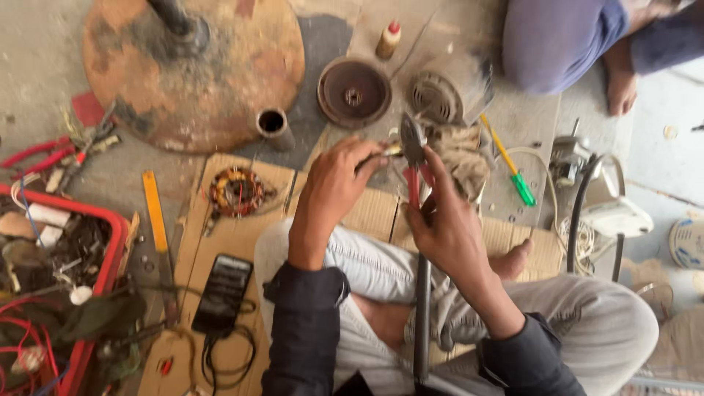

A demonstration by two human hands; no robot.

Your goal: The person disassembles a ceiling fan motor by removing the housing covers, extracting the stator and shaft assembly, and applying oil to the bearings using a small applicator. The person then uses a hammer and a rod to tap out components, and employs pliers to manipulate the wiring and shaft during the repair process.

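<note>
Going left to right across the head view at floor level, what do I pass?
Red crate → yellow-handled tool → copper-wound stator → left hand → red-handled pliers in right hand → green-tipped screwdriver → white housing.

both arms in dark sleeves, pushed up to mid forearm, reaching forward over crossed legs in light trousers. left hand (334,183) raised, back of hand to camera, fingers curled inward and pinched at the tips. right hand (444,224) just beside it, thumb up, fingers wrapped closed around a grip, wrist bent slightly inward. hands close together, fingertips nearly meeting. bare left foot (513,258) showing past right forearm; other foot tucked between the knees.
</note>
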